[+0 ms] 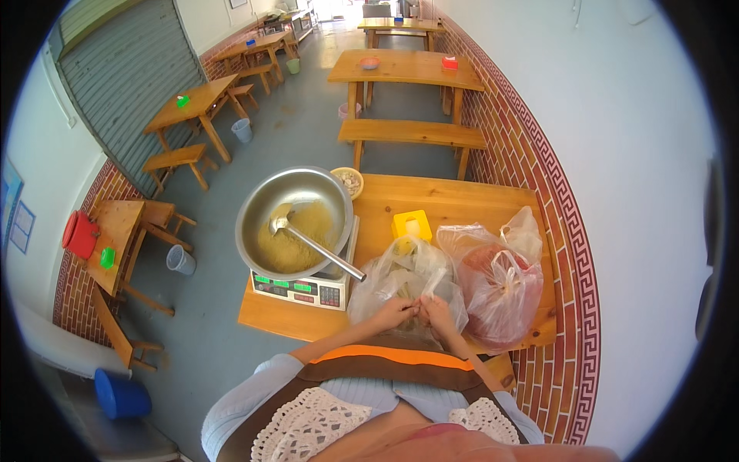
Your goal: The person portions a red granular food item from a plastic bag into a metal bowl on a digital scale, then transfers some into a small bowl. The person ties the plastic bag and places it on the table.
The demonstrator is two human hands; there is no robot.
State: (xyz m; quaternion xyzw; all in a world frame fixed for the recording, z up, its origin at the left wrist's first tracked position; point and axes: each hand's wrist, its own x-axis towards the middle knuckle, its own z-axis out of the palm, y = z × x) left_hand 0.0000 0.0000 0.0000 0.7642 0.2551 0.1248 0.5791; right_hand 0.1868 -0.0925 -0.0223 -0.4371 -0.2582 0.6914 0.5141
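Across the table, the left hand (396,313) and right hand (438,313) are pinching a clear plastic bag (389,273), grips closed, beside a steel basin (305,187) on a digital scale (299,292).

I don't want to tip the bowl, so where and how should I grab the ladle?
Take the ladle by its handle's outer end, probably from the near right: it juts past the bowl rim there, while the scoop lies inside.
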